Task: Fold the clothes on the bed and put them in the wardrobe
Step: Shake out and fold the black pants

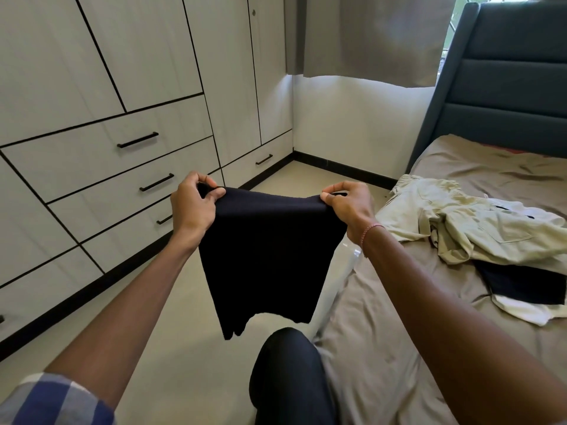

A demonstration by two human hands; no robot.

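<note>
Dark single garment [270, 256] hangs from two hands [194, 207] [349, 208].

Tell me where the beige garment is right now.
The beige garment lies crumpled on the bed at the right of the head view, right of the right hand, partly over a dark garment.

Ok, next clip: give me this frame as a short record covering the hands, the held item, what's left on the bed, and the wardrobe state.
left hand: pinches one top corner of the dark garment
right hand: pinches the other top corner
dark garment: hangs stretched between both hands, over the floor beside the bed
on bed: crumpled beige garment, lying over a dark piece and a white piece
wardrobe: all doors and drawers in view are closed
stage: garment held up, not yet put away
</note>
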